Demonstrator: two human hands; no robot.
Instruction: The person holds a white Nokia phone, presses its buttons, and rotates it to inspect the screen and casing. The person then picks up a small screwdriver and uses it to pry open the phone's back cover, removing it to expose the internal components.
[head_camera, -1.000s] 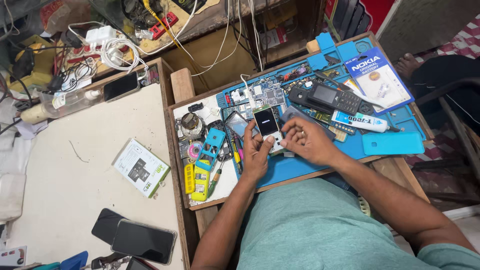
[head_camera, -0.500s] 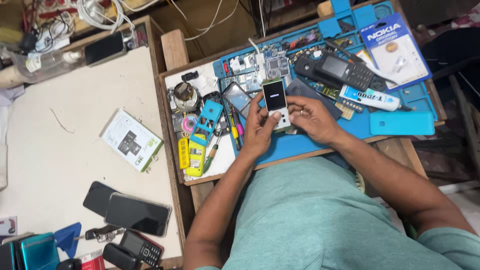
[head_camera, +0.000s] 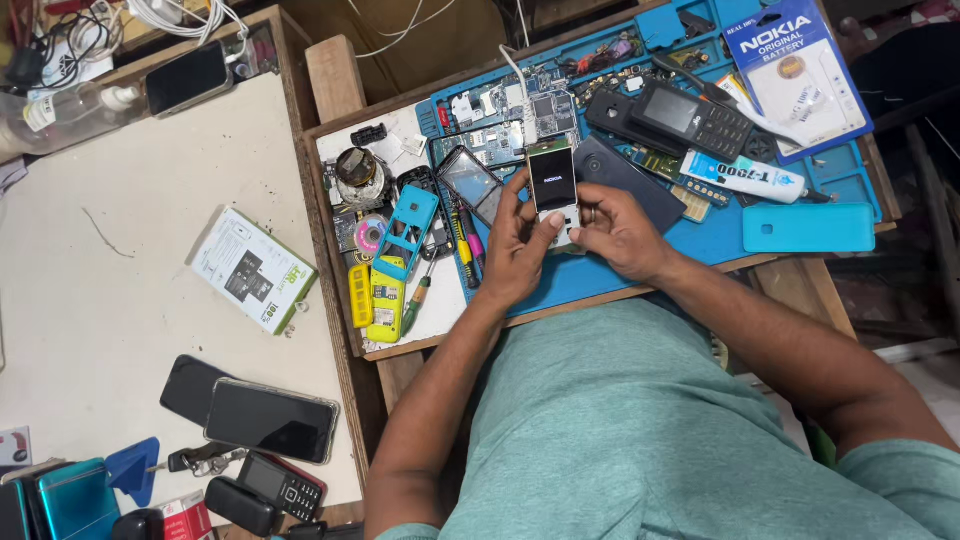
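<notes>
Hands closed together around small keypad phone (head_camera: 554, 190) with lit screen, above blue repair mat (head_camera: 600, 275): left hand (head_camera: 515, 250) gripped its left edge, right hand (head_camera: 620, 235) its right. Black keypad phone (head_camera: 690, 115) and white tube (head_camera: 740, 178) lay beyond.

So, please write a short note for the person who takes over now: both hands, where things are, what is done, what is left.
Left hand: holds the small phone from its left side, thumb near the keys.
Right hand: holds it from the right.
Phone: upright above the blue mat, screen lit.
Done: phone powers on.
Left: loose parts remain around, such as circuit boards, a black phone, a glue tube and screwdrivers.
</notes>
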